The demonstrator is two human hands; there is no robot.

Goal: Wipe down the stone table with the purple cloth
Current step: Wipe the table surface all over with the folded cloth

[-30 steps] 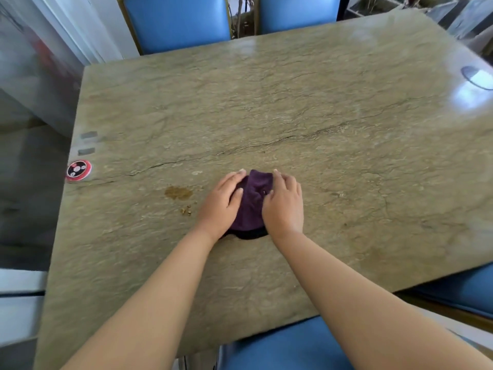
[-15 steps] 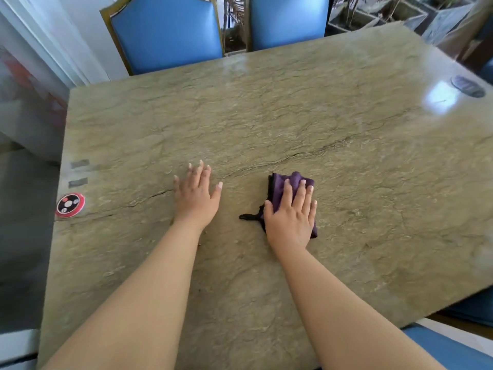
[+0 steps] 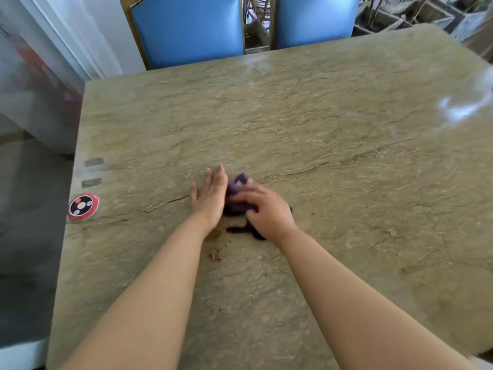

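Note:
The greenish stone table (image 3: 333,129) fills the view. A bunched purple cloth (image 3: 236,186) lies near its middle-left, between my two hands. My right hand (image 3: 264,212) is blurred and curled over the cloth, gripping it. My left hand (image 3: 210,198) rests on its edge against the cloth's left side, fingers straight and together. A brown stain and crumbs (image 3: 216,253) sit on the stone just below my left wrist. A dark strip of the cloth (image 3: 240,229) trails out under my right hand.
A round red and black sticker (image 3: 83,206) and two grey tape marks (image 3: 93,162) sit by the table's left edge. Two blue chairs (image 3: 186,28) stand at the far side. Planters (image 3: 426,14) are at the back right. Floor lies left of the table.
My right hand slid the cloth left and bunched it up. My left hand turned from flat on the stone onto its edge against the cloth. The brown stain is uncovered again.

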